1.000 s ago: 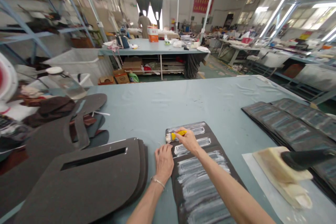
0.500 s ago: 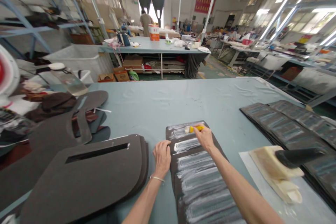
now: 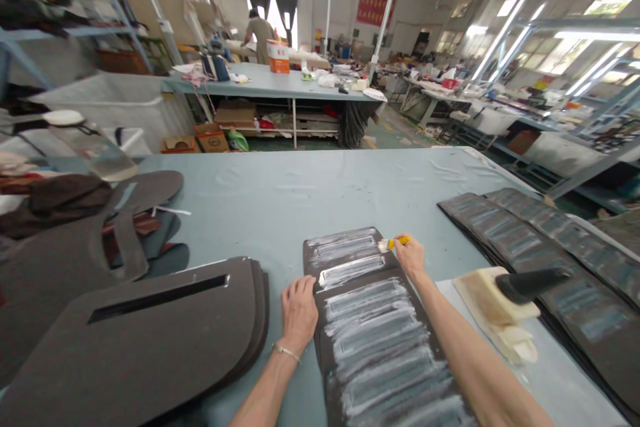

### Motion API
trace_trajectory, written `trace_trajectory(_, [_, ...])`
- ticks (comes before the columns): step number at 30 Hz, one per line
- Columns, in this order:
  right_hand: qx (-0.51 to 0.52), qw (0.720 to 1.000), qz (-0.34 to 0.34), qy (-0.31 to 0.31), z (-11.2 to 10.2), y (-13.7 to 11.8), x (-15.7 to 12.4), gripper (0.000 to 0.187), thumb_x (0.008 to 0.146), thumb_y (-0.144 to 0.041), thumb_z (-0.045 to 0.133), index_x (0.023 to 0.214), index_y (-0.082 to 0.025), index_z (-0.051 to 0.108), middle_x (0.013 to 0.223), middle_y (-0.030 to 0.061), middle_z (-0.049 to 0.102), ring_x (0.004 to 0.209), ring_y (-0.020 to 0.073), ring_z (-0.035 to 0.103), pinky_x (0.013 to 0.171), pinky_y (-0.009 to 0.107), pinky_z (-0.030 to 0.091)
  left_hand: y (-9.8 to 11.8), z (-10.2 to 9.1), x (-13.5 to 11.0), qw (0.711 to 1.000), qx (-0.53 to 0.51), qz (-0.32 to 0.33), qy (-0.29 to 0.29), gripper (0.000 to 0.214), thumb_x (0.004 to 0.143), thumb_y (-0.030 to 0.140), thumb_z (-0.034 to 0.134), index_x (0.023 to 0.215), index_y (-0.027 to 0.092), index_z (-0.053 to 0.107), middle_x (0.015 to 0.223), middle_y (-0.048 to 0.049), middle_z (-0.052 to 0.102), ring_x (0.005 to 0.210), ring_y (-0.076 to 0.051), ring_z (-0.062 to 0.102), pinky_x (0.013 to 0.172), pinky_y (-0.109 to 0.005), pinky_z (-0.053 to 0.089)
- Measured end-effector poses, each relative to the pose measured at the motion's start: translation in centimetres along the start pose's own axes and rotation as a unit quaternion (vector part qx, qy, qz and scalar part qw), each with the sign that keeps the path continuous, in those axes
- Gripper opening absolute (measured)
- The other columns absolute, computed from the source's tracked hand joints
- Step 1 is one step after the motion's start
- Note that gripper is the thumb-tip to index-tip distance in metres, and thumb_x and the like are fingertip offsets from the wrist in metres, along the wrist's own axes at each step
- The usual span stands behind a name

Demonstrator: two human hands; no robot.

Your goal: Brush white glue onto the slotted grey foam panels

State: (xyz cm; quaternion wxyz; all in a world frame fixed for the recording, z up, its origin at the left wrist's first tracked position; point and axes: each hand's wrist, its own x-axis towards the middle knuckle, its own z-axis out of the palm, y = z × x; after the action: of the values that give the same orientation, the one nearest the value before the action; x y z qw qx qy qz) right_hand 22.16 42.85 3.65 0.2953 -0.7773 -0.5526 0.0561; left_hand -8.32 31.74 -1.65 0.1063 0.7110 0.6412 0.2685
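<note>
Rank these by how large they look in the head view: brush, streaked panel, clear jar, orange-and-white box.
1. Streaked panel, even cut off by the bottom edge
2. Clear jar
3. Orange-and-white box, despite standing far back
4. Brush, partly hidden by the right hand

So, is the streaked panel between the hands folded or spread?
Spread: the streaked panel lies flat on the table, its white streaks facing up.

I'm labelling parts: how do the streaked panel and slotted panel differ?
The streaked panel bears whitish streaks; the slotted panel looks uncoated. A long slot crosses the slotted panel; rectangular outlines mark the streaked panel. The left hand is at the streaked panel's edge; the slotted panel lies untouched. Both are dark.
</note>
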Motion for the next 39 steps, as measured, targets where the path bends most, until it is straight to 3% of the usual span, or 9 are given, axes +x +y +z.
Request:
trace_trajectory(5, [0.092, 0.995, -0.043, -0.020, 0.2, -4.6, -4.8, 0.026, 0.077, -0.037, 0.045, 0.079, -0.019, 0.064, 0.061, 0.0005, 0.059, 0.054, 0.0139, 0.049, 0.058, 0.024, 0.035, -0.1, -1.0, -0.1, 0.995, -0.083, -0.047, 0.012, 0.033, 0.087, 0.014, 0.034, 0.111, 0.023, 0.054, 0.113, -0.0052, 0.058, 0.108, -0.019, 0.049, 0.093, -0.038, 0.037])
trace_trajectory(12, [0.211, 0.946, -0.147, -0.195, 2.2, -10.3, -11.6, 0.022, 0.080, -0.035, 0.048, 0.082, -0.020, 0.064, 0.066, -0.0004, 0.061, 0.059, 0.0138, 0.053, 0.061, 0.023, 0.038, 1.6, -2.5, -3.2, 0.999, -0.035, 0.010, -0.028, 0.024, 0.086, 0.016, 0.042, 0.105, 0.023, 0.055, 0.106, -0.0041, 0.058, 0.106, -0.020, 0.048, 0.094, -0.039, 0.035])
trace_trajectory(16, [0.123, 0.981, -0.124, -0.081, 2.1, -10.4, -11.8, 0.021, 0.081, -0.029, 0.044, 0.078, -0.019, 0.062, 0.070, 0.0026, 0.062, 0.064, 0.0158, 0.054, 0.064, 0.025, 0.037, 1.8, -2.2, -4.0, 0.999, -0.005, 0.015, -0.040, 0.028, 0.087, 0.015, 0.040, 0.109, 0.023, 0.054, 0.111, -0.0050, 0.057, 0.110, -0.021, 0.047, 0.096, -0.041, 0.033])
trace_trajectory(19, [0.147, 0.967, -0.177, -0.112, 1.4, -9.5, -11.9, 0.022, 0.082, -0.030, 0.044, 0.082, -0.020, 0.063, 0.076, 0.0024, 0.063, 0.068, 0.0148, 0.055, 0.067, 0.023, 0.038, 1.7, -1.8, -4.1, 0.999, 0.013, 0.022, -0.036, 0.028, 0.089, 0.016, 0.037, 0.111, 0.022, 0.054, 0.113, -0.0066, 0.057, 0.111, -0.021, 0.047, 0.096, -0.041, 0.033])
trace_trajectory(22, [0.161, 0.965, -0.145, -0.147, 0.4, -5.8, -10.1, 0.023, 0.079, -0.035, 0.047, 0.081, -0.021, 0.065, 0.069, 0.0000, 0.062, 0.060, 0.0138, 0.053, 0.061, 0.023, 0.038, 1.7, -1.5, -4.1, 0.999, 0.025, 0.028, -0.033, 0.029, 0.090, 0.018, 0.036, 0.113, 0.022, 0.054, 0.115, -0.0065, 0.057, 0.112, -0.021, 0.047, 0.096, -0.041, 0.032])
trace_trajectory(27, [0.043, 0.999, 0.001, 0.001, -2.6, 1.0, -4.9, 0.029, 0.075, -0.038, 0.045, 0.079, -0.018, 0.066, 0.059, 0.0013, 0.058, 0.055, 0.0156, 0.050, 0.059, 0.026, 0.036, 1.8, -1.3, -4.1, 0.998, 0.036, 0.027, -0.033, 0.028, 0.091, 0.019, 0.035, 0.112, 0.022, 0.053, 0.114, -0.0055, 0.058, 0.113, -0.020, 0.046, 0.096, -0.040, 0.032])
trace_trajectory(30, [0.070, 0.997, -0.043, 0.002, -2.9, -1.3, -6.2, 0.027, 0.078, -0.036, 0.044, 0.079, -0.019, 0.065, 0.064, 0.0020, 0.060, 0.058, 0.0153, 0.051, 0.061, 0.025, 0.037, 1.9, -1.4, -4.1, 0.998, 0.041, 0.029, -0.034, 0.028, 0.091, 0.019, 0.035, 0.112, 0.022, 0.053, 0.114, -0.0056, 0.058, 0.113, -0.020, 0.046, 0.096, -0.040, 0.032])
trace_trajectory(35, [0.218, 0.953, -0.151, -0.147, -0.2, -9.6, -14.2, 0.021, 0.081, -0.032, 0.046, 0.082, -0.022, 0.064, 0.072, -0.0003, 0.064, 0.064, 0.0136, 0.055, 0.065, 0.022, 0.040, 2.1, -1.5, -4.3, 0.998, 0.047, 0.039, -0.033, 0.029, 0.090, 0.018, 0.035, 0.111, 0.021, 0.054, 0.114, -0.0068, 0.058, 0.112, -0.021, 0.047, 0.095, -0.039, 0.034])
trace_trajectory(39, [0.191, 0.961, -0.128, -0.155, -0.2, -7.3, -13.9, 0.021, 0.078, -0.031, 0.045, 0.078, -0.022, 0.064, 0.071, 0.0001, 0.063, 0.064, 0.0147, 0.055, 0.064, 0.023, 0.039, 1.9, -1.4, -4.2, 0.997, 0.050, 0.039, -0.037, 0.031, 0.091, 0.016, 0.032, 0.111, 0.022, 0.054, 0.114, -0.0063, 0.058, 0.111, -0.020, 0.047, 0.094, -0.039, 0.033])
